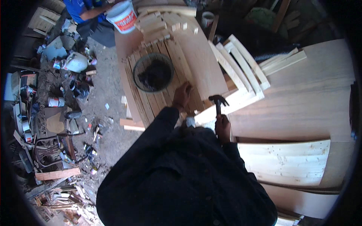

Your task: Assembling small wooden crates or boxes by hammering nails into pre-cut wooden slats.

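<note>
Littered floor [103, 77] flanks my slatted wooden surface [179, 62]; my left fingers [186, 87] (spread or pinching, I can't tell) are near its mesh basket [171, 63], my right fingers [222, 120] wrapped round a claw hammer [218, 108] alongside.

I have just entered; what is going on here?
A person grips a hammer in the right hand. The left hand is over wooden slats, close to a round basket with dark contents; whether that hand holds anything is unclear. Beyond, someone in blue is beside a white bucket.
</note>
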`<action>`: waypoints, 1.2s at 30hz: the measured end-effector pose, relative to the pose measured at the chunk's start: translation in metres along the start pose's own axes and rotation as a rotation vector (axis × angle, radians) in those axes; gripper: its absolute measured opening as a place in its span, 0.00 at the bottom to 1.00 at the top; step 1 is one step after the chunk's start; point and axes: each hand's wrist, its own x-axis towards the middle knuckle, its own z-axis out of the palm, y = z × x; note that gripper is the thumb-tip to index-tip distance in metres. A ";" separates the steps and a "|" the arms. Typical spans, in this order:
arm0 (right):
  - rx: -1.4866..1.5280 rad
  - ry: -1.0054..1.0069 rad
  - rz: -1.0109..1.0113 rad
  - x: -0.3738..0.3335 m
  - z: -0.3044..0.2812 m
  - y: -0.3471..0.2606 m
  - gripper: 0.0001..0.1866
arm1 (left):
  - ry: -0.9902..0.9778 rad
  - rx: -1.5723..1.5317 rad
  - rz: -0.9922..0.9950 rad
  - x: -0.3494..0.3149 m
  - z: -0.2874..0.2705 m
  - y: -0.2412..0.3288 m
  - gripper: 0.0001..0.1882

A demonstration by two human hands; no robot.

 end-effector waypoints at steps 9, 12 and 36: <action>-0.075 0.008 -0.334 0.020 0.017 -0.066 0.11 | -0.132 0.080 0.039 -0.005 0.000 0.003 0.07; -0.079 -0.026 -0.409 0.027 0.022 -0.076 0.12 | -0.111 0.092 0.054 -0.005 0.002 0.002 0.07; -0.507 -0.247 -0.413 0.041 0.017 -0.086 0.11 | -0.104 0.149 0.049 -0.011 0.003 0.003 0.09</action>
